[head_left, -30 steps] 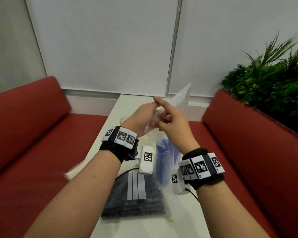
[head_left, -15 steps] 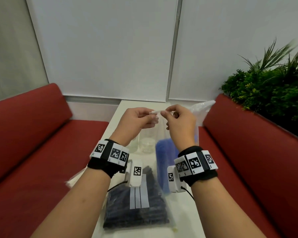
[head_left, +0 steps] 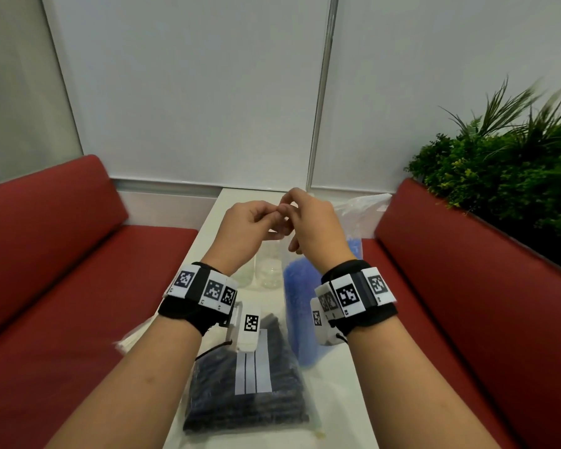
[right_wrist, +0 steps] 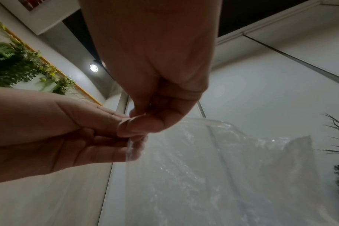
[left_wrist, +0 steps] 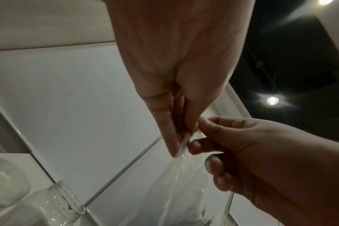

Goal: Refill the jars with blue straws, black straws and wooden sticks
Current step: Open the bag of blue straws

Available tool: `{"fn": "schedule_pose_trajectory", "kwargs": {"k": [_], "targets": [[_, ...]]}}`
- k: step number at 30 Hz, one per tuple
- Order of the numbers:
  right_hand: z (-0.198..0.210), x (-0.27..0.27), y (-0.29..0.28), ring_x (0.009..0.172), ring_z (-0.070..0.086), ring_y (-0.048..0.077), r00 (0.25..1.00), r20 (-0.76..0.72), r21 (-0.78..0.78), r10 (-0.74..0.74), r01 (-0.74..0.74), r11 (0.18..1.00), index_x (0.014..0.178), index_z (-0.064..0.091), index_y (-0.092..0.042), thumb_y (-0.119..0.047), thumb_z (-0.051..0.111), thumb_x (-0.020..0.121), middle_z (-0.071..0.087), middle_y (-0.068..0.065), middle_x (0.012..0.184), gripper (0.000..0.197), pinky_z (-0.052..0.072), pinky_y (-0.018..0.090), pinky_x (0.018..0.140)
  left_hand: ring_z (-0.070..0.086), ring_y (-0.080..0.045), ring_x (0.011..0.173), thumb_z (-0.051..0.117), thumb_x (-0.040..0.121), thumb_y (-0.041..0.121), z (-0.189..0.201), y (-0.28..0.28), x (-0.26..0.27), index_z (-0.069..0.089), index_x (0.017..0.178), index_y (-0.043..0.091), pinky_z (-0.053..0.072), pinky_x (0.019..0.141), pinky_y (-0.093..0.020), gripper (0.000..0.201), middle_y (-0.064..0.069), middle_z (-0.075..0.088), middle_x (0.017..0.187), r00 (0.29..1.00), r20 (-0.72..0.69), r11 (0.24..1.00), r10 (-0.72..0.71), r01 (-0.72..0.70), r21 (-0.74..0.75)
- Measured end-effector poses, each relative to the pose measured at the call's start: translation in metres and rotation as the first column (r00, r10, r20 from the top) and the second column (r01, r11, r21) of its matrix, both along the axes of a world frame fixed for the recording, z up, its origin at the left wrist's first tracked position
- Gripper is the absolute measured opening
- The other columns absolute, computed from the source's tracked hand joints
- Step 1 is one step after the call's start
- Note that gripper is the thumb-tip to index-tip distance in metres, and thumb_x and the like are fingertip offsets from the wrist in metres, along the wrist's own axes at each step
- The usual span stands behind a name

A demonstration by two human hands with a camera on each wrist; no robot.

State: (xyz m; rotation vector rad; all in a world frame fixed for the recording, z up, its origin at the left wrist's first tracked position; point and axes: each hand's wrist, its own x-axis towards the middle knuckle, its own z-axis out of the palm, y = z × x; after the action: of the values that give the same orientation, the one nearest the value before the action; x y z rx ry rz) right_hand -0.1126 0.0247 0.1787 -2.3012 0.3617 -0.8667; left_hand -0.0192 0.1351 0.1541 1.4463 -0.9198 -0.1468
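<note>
A clear plastic bag of blue straws (head_left: 300,306) stands on the white table (head_left: 337,384), its top edge lifted. My left hand (head_left: 277,213) and right hand (head_left: 289,204) meet above it, and each pinches the bag's top edge. In the left wrist view, the left hand (left_wrist: 181,139) grips the sealed strip while the right hand's fingertips (left_wrist: 193,145) pinch the film (left_wrist: 180,183) beside it. The right wrist view has the right hand (right_wrist: 139,130) on the bag (right_wrist: 203,160). A bag of black straws (head_left: 246,403) lies near me. Clear empty jars (head_left: 269,277) stand behind my left wrist.
Red bench seats (head_left: 62,286) flank the narrow table on both sides. Green plants (head_left: 499,176) rise behind the right bench. A pale packet (head_left: 130,338) sticks out at the table's left edge under my left arm. A jar mouth (left_wrist: 66,198) is near the left hand.
Both hands came down from a higher position, holding the bag's top. They were slightly apart half a second ago and now their fingertips touch at the edge.
</note>
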Motion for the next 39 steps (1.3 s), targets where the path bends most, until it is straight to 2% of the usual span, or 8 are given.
{"fn": "schedule_pose_trajectory", "kwargs": {"k": [8,12,16,21,25,28,34,39], "targets": [[-0.009,-0.002,-0.004,0.044,0.057,0.015,0.997,-0.069,0.138,0.024,-0.014,0.99,0.089,0.053,-0.03,-0.027,0.034,0.099,0.064,0.007,0.074,0.022,0.048,0.026,0.041,0.071,-0.019,0.075,0.054,0.104,0.017,0.002,-0.005,-0.008,0.068,0.094,0.007,0.061,0.08,-0.046,0.019,-0.003,0.07,0.081,0.954,0.254,0.979,0.157,-0.185,0.091],[-0.014,-0.005,-0.008,0.066,0.064,0.037,0.985,-0.163,-0.028,-0.05,0.046,0.999,0.103,0.043,-0.025,-0.017,0.035,0.1,0.065,0.012,0.096,0.012,0.061,0.049,0.063,0.067,-0.026,0.079,0.051,0.104,0.017,0.001,-0.007,-0.013,0.063,0.094,0.008,0.056,0.08,-0.051,0.019,-0.002,0.066,0.082,0.927,0.28,0.963,0.248,-0.268,0.032],[-0.024,-0.01,-0.02,0.07,0.064,0.039,0.958,-0.22,-0.175,-0.186,0.148,0.973,0.107,0.034,-0.022,0.004,0.036,0.092,0.064,0.02,0.105,0.03,0.059,0.054,0.064,0.065,-0.027,0.082,0.049,0.105,0.019,0.002,-0.007,-0.011,0.061,0.095,0.008,0.054,0.077,-0.04,0.019,-0.002,0.065,0.083,0.909,0.283,0.95,0.306,-0.311,-0.028],[-0.025,-0.013,-0.047,0.082,0.064,0.041,0.938,-0.125,-0.172,-0.325,0.302,0.938,0.125,0.039,-0.015,0.013,0.031,0.088,0.065,0.022,0.104,0.047,0.058,0.052,0.072,0.064,-0.026,0.082,0.049,0.105,0.017,0.006,-0.01,-0.005,0.062,0.097,0.004,0.051,0.072,-0.027,0.02,-0.005,0.067,0.085,0.913,0.227,0.94,0.34,-0.332,-0.075],[-0.022,-0.016,-0.07,0.066,0.058,0.034,0.884,-0.031,-0.175,-0.467,0.455,0.873,0.136,0.039,-0.01,0.017,0.027,0.081,0.058,0.014,0.075,0.062,0.04,0.037,0.056,0.057,-0.013,0.079,0.048,0.105,0.019,0.01,-0.01,-0.002,0.061,0.097,0.01,0.041,0.067,-0.015,0.018,0.003,0.065,0.086,0.901,0.215,0.926,0.378,-0.366,-0.091],[-0.016,-0.025,-0.082,0.063,0.059,0.034,0.845,0.034,-0.141,-0.534,0.533,0.835,0.132,0.04,-0.011,0.014,0.023,0.083,0.05,0.011,0.067,0.058,0.046,0.042,0.053,0.056,-0.001,0.079,0.047,0.106,0.019,0.016,-0.009,0.003,0.059,0.095,0.013,0.039,0.067,-0.007,0.017,0.01,0.063,0.084,0.896,0.175,0.912,0.408,-0.389,-0.134],[0.001,-0.044,-0.11,0.077,0.061,0.042,0.73,0.16,-0.125,-0.664,0.682,0.72,0.129,0.039,-0.017,0.012,0.031,0.086,0.062,0.025,0.086,0.053,0.045,0.044,0.063,0.057,-0.016,0.069,0.047,0.105,0.019,0.027,-0.013,0.009,0.059,0.097,0.014,0.047,0.073,-0.035,0.016,0.003,0.065,0.087,0.927,0.072,0.918,0.369,-0.351,-0.185],[0.013,-0.057,-0.119,0.071,0.051,0.035,0.688,0.255,-0.103,-0.679,0.718,0.689,0.118,0.041,-0.015,0.009,0.028,0.087,0.055,0.018,0.081,0.041,0.039,0.042,0.062,0.057,0.009,0.082,0.047,0.105,0.018,0.037,-0.01,0.018,0.058,0.095,0.018,0.042,0.079,-0.01,0.015,0.015,0.064,0.088,0.885,0.127,0.881,0.447,-0.411,-0.235]]}}
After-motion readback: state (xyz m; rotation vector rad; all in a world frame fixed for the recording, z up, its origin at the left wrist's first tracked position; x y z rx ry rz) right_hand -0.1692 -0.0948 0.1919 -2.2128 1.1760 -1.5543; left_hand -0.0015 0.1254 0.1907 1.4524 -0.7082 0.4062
